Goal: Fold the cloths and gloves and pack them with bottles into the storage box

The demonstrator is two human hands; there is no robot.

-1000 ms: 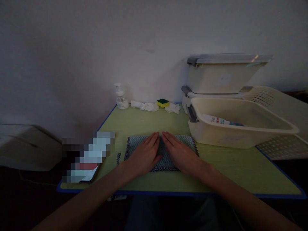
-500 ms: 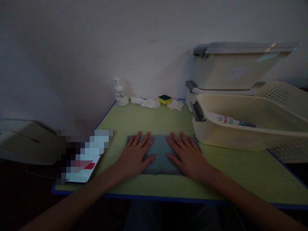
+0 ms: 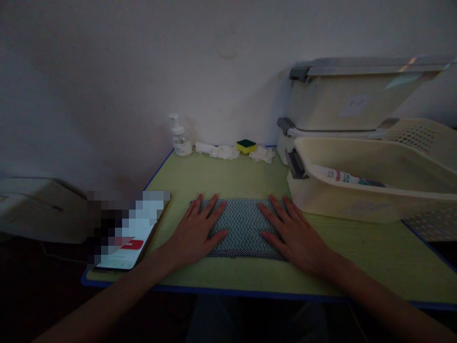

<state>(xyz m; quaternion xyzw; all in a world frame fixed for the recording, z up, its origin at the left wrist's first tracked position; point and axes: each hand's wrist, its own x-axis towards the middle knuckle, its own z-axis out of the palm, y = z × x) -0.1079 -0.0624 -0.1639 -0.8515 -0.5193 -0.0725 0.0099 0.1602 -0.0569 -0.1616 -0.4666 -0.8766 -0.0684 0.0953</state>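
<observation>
A blue-grey woven cloth (image 3: pixel 243 226) with a dark checked border lies flat on the green tabletop (image 3: pixel 228 178), near its front edge. My left hand (image 3: pixel 196 231) rests palm down across the cloth's left end, fingers spread. On the right end lies my right hand (image 3: pixel 293 233), also palm down with its fingers apart. Both thumbs point inward over the cloth, and its middle shows between them. The hands cover its left and right edges in part. Neither hand grips anything.
A lit phone (image 3: pixel 139 233), partly pixelated, lies at the left. Along the back stand a pump bottle (image 3: pixel 182 143), crumpled white tissues (image 3: pixel 224 152) and a green-yellow sponge (image 3: pixel 246 146). An open cream bin (image 3: pixel 335 202) holding a printed packet (image 3: pixel 344 176) sits right, before stacked lidded boxes (image 3: pixel 342 102).
My right hand has shifted right, toward the cloth's end, and my left hand slightly left. More of the cloth's middle shows between them. The view has moved a little.
</observation>
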